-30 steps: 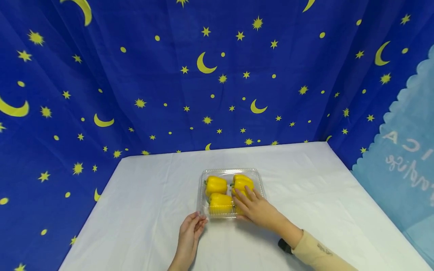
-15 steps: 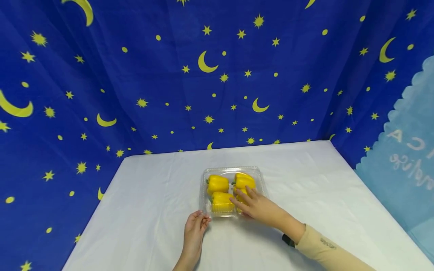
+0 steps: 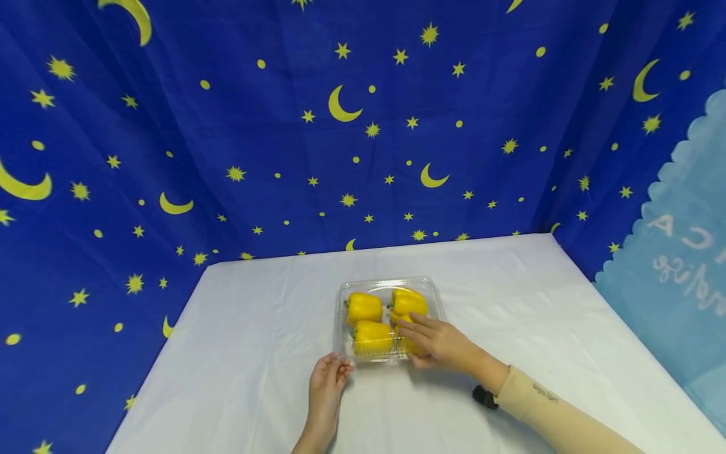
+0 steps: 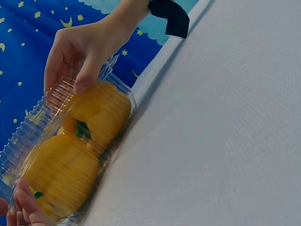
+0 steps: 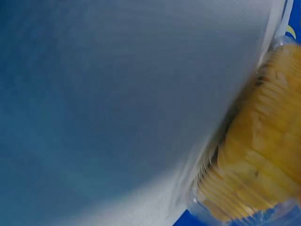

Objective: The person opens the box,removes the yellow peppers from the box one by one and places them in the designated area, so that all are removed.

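A clear plastic container with ribbed walls holds several yellow bell peppers, green stems showing. My left hand pinches its front left corner between thumb and fingers. Over the front right pepper reaches my right hand, its fingers fairly straight on the pepper's top and its thumb low by the container's front wall. Beside it sit the front left pepper, the back left pepper and the back right pepper. The right wrist view catches the container's ribbed side and yellow peppers, without the right hand.
The container stands on a table with a white cloth. Behind it hangs a blue curtain with yellow moons and stars. A light blue cloth with lettering hangs at the right. A black strap sits at the right wrist.
My right hand has shifted slightly right; its spread fingers have drawn closer together and its thumb shows more at the container's front. My left hand keeps its hold on the corner.
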A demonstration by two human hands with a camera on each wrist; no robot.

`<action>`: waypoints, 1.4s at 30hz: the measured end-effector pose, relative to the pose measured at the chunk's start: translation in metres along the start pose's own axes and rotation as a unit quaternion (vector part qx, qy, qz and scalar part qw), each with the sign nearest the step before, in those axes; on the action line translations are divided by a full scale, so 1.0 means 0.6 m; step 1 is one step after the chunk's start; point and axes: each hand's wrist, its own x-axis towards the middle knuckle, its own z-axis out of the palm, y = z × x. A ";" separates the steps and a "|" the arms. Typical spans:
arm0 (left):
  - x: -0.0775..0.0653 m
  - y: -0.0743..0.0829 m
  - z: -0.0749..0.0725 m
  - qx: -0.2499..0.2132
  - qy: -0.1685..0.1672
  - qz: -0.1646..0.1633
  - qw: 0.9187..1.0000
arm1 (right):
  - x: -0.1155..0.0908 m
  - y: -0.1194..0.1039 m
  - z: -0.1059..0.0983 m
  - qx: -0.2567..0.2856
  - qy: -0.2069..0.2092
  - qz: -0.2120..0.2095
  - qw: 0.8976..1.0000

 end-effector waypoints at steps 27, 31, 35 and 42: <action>0.006 0.004 0.015 0.058 0.033 0.006 0.998 | 0.048 0.017 -0.026 -0.026 0.062 0.005 0.998; 0.005 0.001 0.013 0.056 0.036 0.012 0.998 | 0.070 0.041 -0.050 0.023 0.059 0.048 0.997; 0.009 0.002 0.010 0.050 0.042 0.017 0.998 | 0.091 0.063 -0.072 0.021 0.030 0.074 0.997; 0.010 0.004 0.004 0.047 0.043 0.015 0.998 | 0.108 0.112 -0.105 0.016 0.039 0.160 0.986</action>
